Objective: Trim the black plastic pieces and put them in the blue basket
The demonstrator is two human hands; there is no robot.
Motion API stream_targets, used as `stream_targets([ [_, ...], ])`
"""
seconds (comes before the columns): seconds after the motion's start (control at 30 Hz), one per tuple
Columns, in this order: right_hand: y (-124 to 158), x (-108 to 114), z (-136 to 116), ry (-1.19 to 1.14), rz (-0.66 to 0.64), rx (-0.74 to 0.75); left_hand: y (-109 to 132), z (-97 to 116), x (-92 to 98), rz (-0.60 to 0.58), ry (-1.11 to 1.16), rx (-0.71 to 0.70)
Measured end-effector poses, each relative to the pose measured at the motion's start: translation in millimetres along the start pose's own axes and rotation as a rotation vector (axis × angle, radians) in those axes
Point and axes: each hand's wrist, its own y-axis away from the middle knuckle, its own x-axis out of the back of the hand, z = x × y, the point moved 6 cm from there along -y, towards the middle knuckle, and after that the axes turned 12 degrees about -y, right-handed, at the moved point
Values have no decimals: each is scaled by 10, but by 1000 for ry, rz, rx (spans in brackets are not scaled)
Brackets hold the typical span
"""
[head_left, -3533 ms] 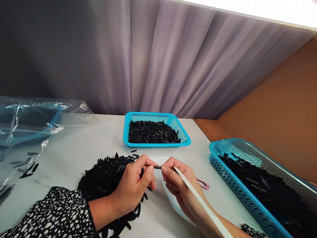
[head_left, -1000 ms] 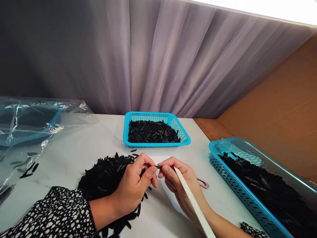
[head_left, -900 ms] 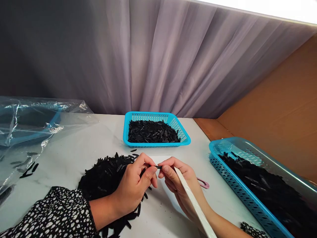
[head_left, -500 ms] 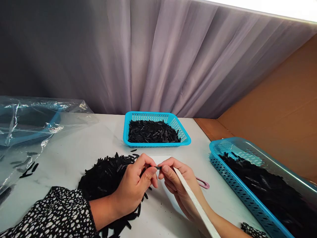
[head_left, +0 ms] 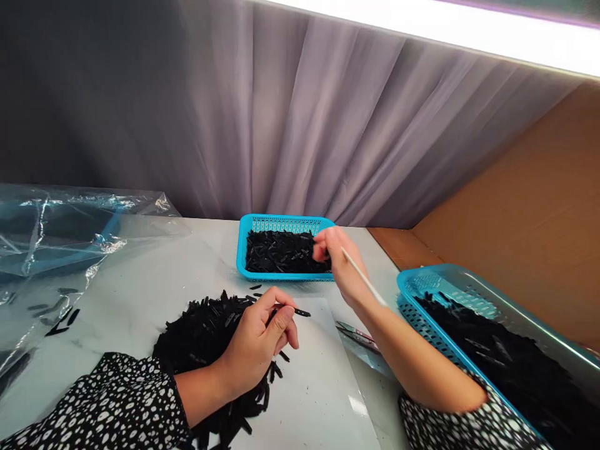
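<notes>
My left hand (head_left: 262, 334) pinches a thin black strip (head_left: 302, 312) between thumb and forefinger, with its end pointing right. It is beside and partly over a pile of black strips (head_left: 201, 340) on the table. My right hand (head_left: 340, 253), slightly blurred, is at the right side of the far blue basket (head_left: 241, 250), which holds many black strips. A long white stick (head_left: 363, 278) is tucked in that hand and slants back along the wrist. Whether the right fingertips hold a strip too, I cannot tell.
Scissors (head_left: 359, 337) lie right of a white sheet (head_left: 323, 375). At the right stands a larger blue basket (head_left: 407, 284) with black pieces, under clear plastic. Clear plastic (head_left: 94, 250) covers something blue at the left, near loose strips (head_left: 63, 322). A curtain (head_left: 290, 125) hangs behind.
My right hand has moved away from the left, up and forward to the far basket, carrying the white stick. My left hand stays put, holding a strip. The scissors show more.
</notes>
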Motion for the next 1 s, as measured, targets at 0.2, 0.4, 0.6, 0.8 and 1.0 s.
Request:
stream_targets([
  [0.2, 28, 13, -75, 262, -47, 119, 9, -22, 33, 40, -55, -3],
  [0.4, 760, 110, -293, 135, -131, 42, 10, -16, 43, 51, -129, -13],
  [0.6, 1041, 146, -407, 151, -127, 55, 42, 39, 45, 60, -274, -73],
  [0.8, 1168, 110, -349, 122, -21, 60, 51, 100, 40, 80, -346, -102],
  [1.0, 1203, -25, -475, 357, -142, 328, 59, 102, 37, 63, -357, -109],
])
